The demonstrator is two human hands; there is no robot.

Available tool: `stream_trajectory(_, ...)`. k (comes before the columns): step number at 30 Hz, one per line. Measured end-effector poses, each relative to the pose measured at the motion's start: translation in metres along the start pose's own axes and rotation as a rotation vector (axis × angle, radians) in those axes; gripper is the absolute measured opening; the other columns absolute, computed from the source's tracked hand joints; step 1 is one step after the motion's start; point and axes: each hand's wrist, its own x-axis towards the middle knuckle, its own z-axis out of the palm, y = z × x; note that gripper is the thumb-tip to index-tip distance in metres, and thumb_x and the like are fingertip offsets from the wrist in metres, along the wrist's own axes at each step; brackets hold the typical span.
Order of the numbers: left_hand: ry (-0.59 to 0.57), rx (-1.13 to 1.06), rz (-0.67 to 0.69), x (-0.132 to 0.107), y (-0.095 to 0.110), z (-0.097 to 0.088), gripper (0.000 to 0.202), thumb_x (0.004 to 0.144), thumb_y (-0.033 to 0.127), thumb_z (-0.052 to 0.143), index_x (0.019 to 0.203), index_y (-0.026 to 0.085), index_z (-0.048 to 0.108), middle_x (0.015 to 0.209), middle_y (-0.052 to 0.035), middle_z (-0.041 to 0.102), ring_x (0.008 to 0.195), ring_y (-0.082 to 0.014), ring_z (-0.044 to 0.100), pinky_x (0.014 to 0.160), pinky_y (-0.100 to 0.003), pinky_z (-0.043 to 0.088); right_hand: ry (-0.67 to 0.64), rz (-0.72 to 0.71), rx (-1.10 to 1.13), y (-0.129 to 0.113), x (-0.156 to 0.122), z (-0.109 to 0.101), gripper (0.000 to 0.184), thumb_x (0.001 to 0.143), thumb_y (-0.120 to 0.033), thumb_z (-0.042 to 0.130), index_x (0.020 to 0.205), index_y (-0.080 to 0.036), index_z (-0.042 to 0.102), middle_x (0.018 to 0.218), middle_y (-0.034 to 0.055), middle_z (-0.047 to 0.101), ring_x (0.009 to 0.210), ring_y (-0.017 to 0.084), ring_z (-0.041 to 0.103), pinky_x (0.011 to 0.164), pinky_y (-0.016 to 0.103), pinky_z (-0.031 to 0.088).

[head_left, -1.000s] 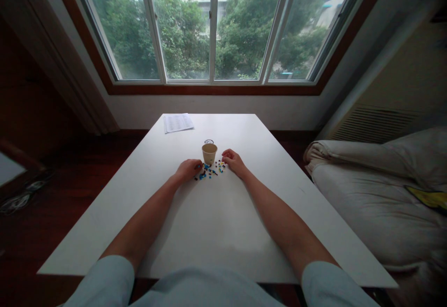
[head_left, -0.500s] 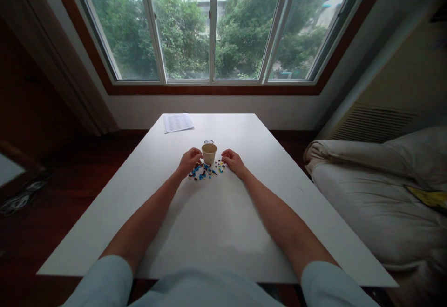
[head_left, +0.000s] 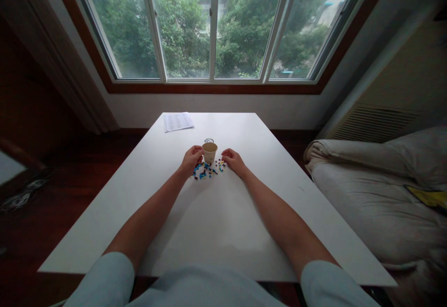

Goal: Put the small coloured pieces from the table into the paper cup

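Head view of a person seated at the near edge of a white tabletop (head_left: 216, 223), both forearms stretched toward its middle. A paper cup (head_left: 210, 151) stands upright about midway between the left and right edges, somewhat nearer the far edge. A scatter of small coloured pieces (head_left: 207, 171), mostly blue, black and yellow, lies on the tabletop just in front of the cup. The left hand (head_left: 191, 159) has lifted off the left fringe of the pieces, where it lay a second ago, and now sits at the left side of the cup, its fingertips (head_left: 200, 149) drawn together at the rim. Whether a piece is pinched between them is too small to tell. The right hand (head_left: 233, 160) has kept its place on the tabletop just right of the cup and the pieces, loosely curled. Whether it grips anything cannot be told. The scatter looks little altered, and the cup has not shifted. A small dark ring-shaped object (head_left: 208, 140) lies just behind the cup. A sheet of paper (head_left: 178, 121) lies at the far left corner. A window (head_left: 213, 28) faces the far edge, and a pale cushion (head_left: 377, 190) lies beyond the right edge.
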Motion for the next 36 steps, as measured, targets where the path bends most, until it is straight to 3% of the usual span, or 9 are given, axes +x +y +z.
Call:
stream_trajectory(6, 0.02, -0.115, -0.07, 0.001, 0.003, 0.004, 0.034, 0.076, 0.033, 0.072, 0.104, 0.015, 0.062, 0.093, -0.0043, 0.068, 0.052, -0.003, 0.05, 0.049, -0.018, 0.043, -0.007, -0.001, 0.018, -0.003, -0.001, 0.001, 0.02, 0.069, -0.03, 0.06, 0.087, -0.02, 0.059, 0.072, -0.0009, 0.063, 0.069, 0.015, 0.058, 0.067, 0.028, 0.046)
stream_trajectory(11, -0.017, -0.136, -0.075, -0.002, 0.012, 0.005, 0.038, 0.08, 0.03, 0.067, 0.115, 0.016, 0.063, 0.115, -0.0096, 0.069, 0.054, -0.0031, 0.053, 0.053, -0.02, 0.048, -0.011, -0.019, 0.026, -0.001, 0.0, 0.0, 0.019, 0.07, -0.029, 0.06, 0.087, -0.02, 0.059, 0.072, -0.0005, 0.064, 0.068, 0.014, 0.057, 0.065, 0.027, 0.045)
stream_trajectory(19, 0.095, 0.007, -0.047, 0.002, 0.003, -0.006, 0.025, 0.076, 0.027, 0.062, 0.097, 0.015, 0.066, 0.092, -0.0056, 0.069, 0.054, -0.0045, 0.051, 0.055, -0.02, 0.046, 0.015, -0.003, 0.035, 0.004, 0.002, -0.001, 0.024, 0.07, -0.033, 0.061, 0.091, -0.021, 0.058, 0.077, 0.0004, 0.065, 0.065, 0.013, 0.054, 0.06, 0.026, 0.042)
stream_trajectory(26, 0.193, 0.55, 0.184, -0.002, -0.016, -0.033, 0.021, 0.079, 0.025, 0.054, 0.092, 0.017, 0.069, 0.078, -0.0032, 0.068, 0.069, -0.0136, 0.059, 0.066, -0.025, 0.047, 0.146, 0.073, 0.171, 0.0, 0.005, -0.003, 0.033, 0.068, -0.043, 0.07, 0.09, -0.02, 0.058, 0.074, 0.0003, 0.064, 0.064, 0.013, 0.055, 0.062, 0.027, 0.046)
stream_trajectory(31, 0.178, 0.708, 0.189, -0.001, -0.028, -0.047, 0.023, 0.079, 0.022, 0.052, 0.093, 0.018, 0.071, 0.08, -0.0028, 0.07, 0.072, -0.0153, 0.062, 0.068, -0.025, 0.047, 0.254, 0.146, 0.354, -0.013, 0.009, -0.002, 0.041, 0.063, -0.045, 0.078, 0.089, -0.02, 0.059, 0.077, 0.0002, 0.067, 0.064, 0.011, 0.058, 0.063, 0.025, 0.049)
stream_trajectory(36, 0.183, 0.757, 0.198, 0.001, -0.031, -0.051, 0.023, 0.08, 0.023, 0.053, 0.093, 0.018, 0.071, 0.08, -0.0024, 0.071, 0.072, -0.0149, 0.062, 0.068, -0.025, 0.047, 0.216, 0.204, 0.475, -0.037, 0.013, 0.009, 0.038, 0.062, -0.04, 0.082, 0.087, -0.02, 0.06, 0.077, 0.0002, 0.069, 0.065, 0.011, 0.062, 0.061, 0.022, 0.05)
